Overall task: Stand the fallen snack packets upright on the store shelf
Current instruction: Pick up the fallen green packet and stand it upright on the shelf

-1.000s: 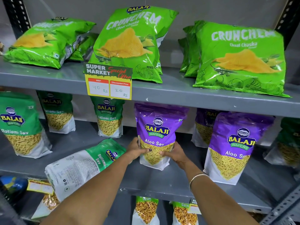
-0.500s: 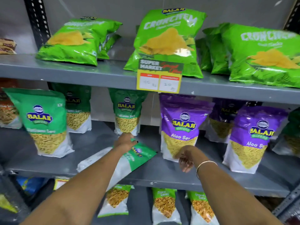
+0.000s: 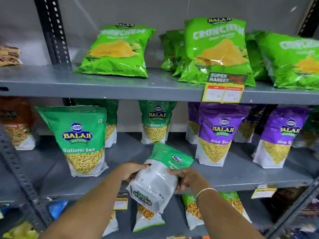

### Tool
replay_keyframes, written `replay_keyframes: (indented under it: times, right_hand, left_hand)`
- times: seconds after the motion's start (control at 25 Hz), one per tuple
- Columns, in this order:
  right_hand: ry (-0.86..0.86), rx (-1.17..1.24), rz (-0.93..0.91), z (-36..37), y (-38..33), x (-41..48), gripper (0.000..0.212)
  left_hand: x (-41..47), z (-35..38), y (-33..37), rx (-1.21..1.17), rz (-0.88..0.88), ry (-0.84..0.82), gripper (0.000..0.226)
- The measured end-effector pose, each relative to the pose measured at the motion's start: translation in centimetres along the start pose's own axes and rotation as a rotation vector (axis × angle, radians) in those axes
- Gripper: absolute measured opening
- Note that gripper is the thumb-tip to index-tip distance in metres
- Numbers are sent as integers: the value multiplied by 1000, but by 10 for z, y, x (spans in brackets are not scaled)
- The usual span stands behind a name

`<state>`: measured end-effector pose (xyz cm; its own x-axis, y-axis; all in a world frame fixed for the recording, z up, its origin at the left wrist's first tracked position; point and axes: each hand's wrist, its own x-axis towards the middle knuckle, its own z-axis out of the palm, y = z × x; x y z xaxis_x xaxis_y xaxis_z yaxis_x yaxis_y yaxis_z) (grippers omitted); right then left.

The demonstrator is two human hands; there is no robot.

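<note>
I am holding a fallen Ratlami Sev packet (image 3: pixel 160 176) between both hands at the front edge of the middle shelf (image 3: pixel 241 176). My left hand (image 3: pixel 133 171) is closed around the packet's left side, thumb lying across its white back panel. My right hand (image 3: pixel 186 180) is gripping the right side, fingers wrapped under it, a thin bangle (image 3: pixel 204 191) sitting on that wrist. The packet is tilting: its green top is pointing away from me toward the back of the shelf, and its white bottom is hanging out past the front edge, over the lower shelf's packets.

To the left, a large green Ratlami Sev pouch (image 3: pixel 81 140) is standing upright near the shelf's front edge, apart from my hands. Behind the held packet, another green pouch (image 3: pixel 156 123) is standing toward the back. To the right, two purple Aloo Sev pouches (image 3: pixel 219 135) (image 3: pixel 279 138) are standing upright. On the top shelf's front edge a yellow price tag (image 3: pixel 223 91) is hanging below green Crunchem bags (image 3: pixel 217 49).
</note>
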<state>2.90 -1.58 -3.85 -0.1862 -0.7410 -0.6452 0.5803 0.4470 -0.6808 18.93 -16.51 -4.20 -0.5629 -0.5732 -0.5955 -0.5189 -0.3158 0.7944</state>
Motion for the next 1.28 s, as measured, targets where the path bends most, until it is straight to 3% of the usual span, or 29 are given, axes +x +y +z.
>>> replay_keyframes:
  times: [0.12,0.28,0.36,0.52,0.68,0.84,0.92,1.0,1.08,1.16,1.28]
  right_hand:
    - [14,-134,-42,3,-11,-5,8]
    - [117,-420,-190,12,-53,-18,5]
    - [156,-444,-323,17,-71,-19,20]
    - [223,-429,-606,26,-88,-5,44]
    - [344,-514,-732,26,-84,23,47]
    - [321,-544,-733,24,-75,38,48]
    - [321,-600,-698,23,-77,39,53]
    - [423,-737,-573,20,-80,40,70]
    - [462,-674,-343,21,-77,35,76]
    - [340,-450,-172,25,-71,33,63]
    - [200,-321,-211,28,-68,40,25]
  left_hand:
    - [-11,-6,8,134,-9,-51,29]
    - [-21,-11,32,163,126,-12,35]
    - [-22,-8,46,118,195,38,38]
    - [-6,1,56,160,383,281,40]
    - [20,7,43,101,514,515,42]
    - [34,4,30,106,479,546,47]
    - [33,-2,31,160,425,465,47]
    - [28,-6,35,238,368,342,47]
    - [23,-13,37,269,296,260,33]
    - [18,-21,36,231,214,189,18]
    - [13,-26,34,251,190,130,27]
